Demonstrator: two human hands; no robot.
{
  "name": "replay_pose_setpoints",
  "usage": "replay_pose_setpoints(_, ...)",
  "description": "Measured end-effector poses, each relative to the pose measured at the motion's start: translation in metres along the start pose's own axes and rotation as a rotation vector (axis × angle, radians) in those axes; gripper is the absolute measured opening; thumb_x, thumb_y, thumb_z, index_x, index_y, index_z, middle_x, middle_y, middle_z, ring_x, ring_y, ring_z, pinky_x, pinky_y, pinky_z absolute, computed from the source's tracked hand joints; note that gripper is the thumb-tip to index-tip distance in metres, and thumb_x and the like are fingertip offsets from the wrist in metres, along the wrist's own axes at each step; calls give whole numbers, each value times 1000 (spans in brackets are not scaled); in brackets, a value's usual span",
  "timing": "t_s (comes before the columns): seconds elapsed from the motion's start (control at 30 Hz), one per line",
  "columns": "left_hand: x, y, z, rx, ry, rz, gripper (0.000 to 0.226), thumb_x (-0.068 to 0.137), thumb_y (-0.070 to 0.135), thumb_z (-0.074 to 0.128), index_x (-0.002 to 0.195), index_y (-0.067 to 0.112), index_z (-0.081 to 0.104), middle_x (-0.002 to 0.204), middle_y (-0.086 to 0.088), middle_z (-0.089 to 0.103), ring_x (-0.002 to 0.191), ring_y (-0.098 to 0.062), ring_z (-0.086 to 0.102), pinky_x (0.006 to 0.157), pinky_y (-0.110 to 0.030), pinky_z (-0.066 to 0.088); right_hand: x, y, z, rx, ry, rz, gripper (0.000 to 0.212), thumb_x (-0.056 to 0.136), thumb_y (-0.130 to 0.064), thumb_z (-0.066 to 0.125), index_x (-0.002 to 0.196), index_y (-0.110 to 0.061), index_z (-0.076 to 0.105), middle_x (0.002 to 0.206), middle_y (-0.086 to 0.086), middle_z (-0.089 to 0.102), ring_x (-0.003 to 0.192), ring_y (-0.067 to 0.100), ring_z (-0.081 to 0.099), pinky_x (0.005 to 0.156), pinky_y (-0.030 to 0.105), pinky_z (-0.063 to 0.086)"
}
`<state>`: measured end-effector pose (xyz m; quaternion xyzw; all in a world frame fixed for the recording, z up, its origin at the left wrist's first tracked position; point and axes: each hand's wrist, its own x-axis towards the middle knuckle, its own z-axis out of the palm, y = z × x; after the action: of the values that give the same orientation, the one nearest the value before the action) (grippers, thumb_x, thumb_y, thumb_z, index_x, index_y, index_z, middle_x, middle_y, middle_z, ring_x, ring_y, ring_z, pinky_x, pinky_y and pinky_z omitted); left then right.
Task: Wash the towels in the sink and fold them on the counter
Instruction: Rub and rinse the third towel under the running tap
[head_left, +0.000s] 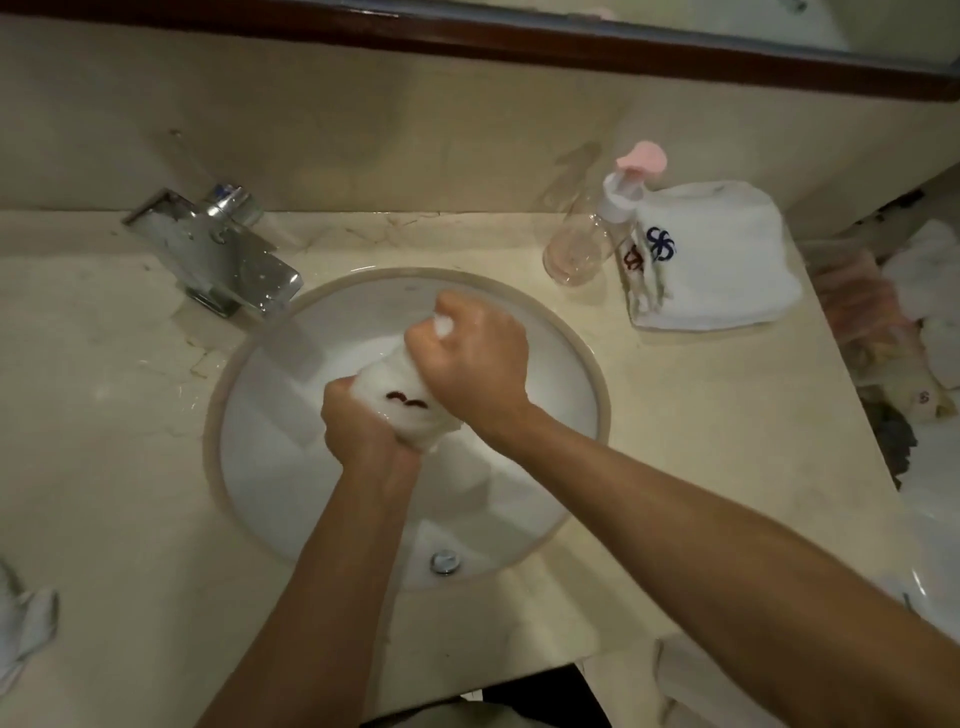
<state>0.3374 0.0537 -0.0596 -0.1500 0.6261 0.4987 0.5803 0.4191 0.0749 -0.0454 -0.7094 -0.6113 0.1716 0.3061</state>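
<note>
A: What fills the frame, biggest first?

B: The pale cream marble table (675, 441) runs edge to edge, with the round white ceramic sink (291, 467) sunk into its middle. A square chrome tap (218, 249) stands at the upper left of the bowl.

A: And the towels?

B: A folded white towel with a blue pinwheel logo (727, 260) lies at the upper right, on top of others. Just beside it stands a clear plastic pump bottle with a pink top (587, 244). The one being washed, a wet white towel with a dark red mark (400, 400), is bunched over the centre of the sink.

A: How do the hands hold it?

B: Both grips are closed on it. The right hand (478, 353) clenches the upper end, the left hand (358, 421) the lower, as if wringing.

A: How will it handle?

B: Soft and limp, I judge, heavy with water and perhaps slick with soap. Firm fists on opposite ends suit it, kept over the bowl to catch drips.
</note>
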Motion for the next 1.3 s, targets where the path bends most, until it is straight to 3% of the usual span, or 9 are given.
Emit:
replay_pose_setpoints(0.13,2,-7,-5,94,3,-59,19,84,7,46,68,12,55,60,-5,55,58,-24,57,64,-33,50,0,15,1,-46,-10,-185,25,74,-23,55,61,-17,34,49,-8,16,47,22,27,49,24,9)
replay_pose_setpoints(0.27,-1,-17,-8,147,25,-117,23,87,4,44,66,14,49,61,-4,48,52,-20,49,54,-25,43,-11,32,1,-100,18,-188,22,76,-29,46,60,-18,36,51,-5,24,47,24,28,48,22,8)
replay_pose_setpoints(0.47,-9,-8,-17,113,-185,-78,19,92,29,58,91,11,63,81,-10,68,68,-28,68,66,-34,56,-17,29,-19,93,-189,315,24,89,-43,56,93,-20,60,78,-3,62,74,21,60,58,33,44)
replay_pose_setpoints(0.6,-13,16,-45,446,-627,288,58,82,42,65,135,23,52,105,-6,68,93,-18,69,81,-37,55,-31,38,-42,628,-411,769,31,91,-51,62,115,-31,62,93,-3,64,67,12,55,47,24,40)
replay_pose_setpoints(0.77,2,49,-61,991,-751,1178,47,71,52,70,107,25,59,112,2,60,104,1,57,84,-21,51,-44,40,-44,837,-608,979,32,89,-43,61,64,-23,65,57,2,56,49,17,49,47,24,30)
replay_pose_setpoints(0.83,8,57,-52,1050,-891,1269,43,74,47,69,104,16,63,118,-3,59,112,-5,55,92,-30,49,-53,37,-36,800,-683,1025,35,86,-41,58,58,-20,61,55,3,53,51,18,48,52,25,35)
replay_pose_setpoints(0.93,6,52,-50,1056,-1053,1076,40,80,36,69,112,12,71,117,-1,70,111,-19,64,95,-45,52,-66,39,-26,945,-686,1152,21,81,-31,57,69,-14,60,61,6,55,57,21,54,56,26,47)
replay_pose_setpoints(1.13,-13,19,-60,787,-729,993,9,84,14,65,87,14,73,91,4,75,91,-17,70,83,-39,56,-74,28,-4,1021,-388,1246,13,65,-24,60,74,-16,55,68,5,50,74,26,53,65,32,43)
replay_pose_setpoints(1.3,-19,9,-40,414,-344,824,18,85,9,58,78,17,73,82,0,73,86,-22,69,80,-42,54,-61,7,2,970,81,1087,35,81,-14,51,54,-21,30,52,-4,29,53,20,27,50,31,27)
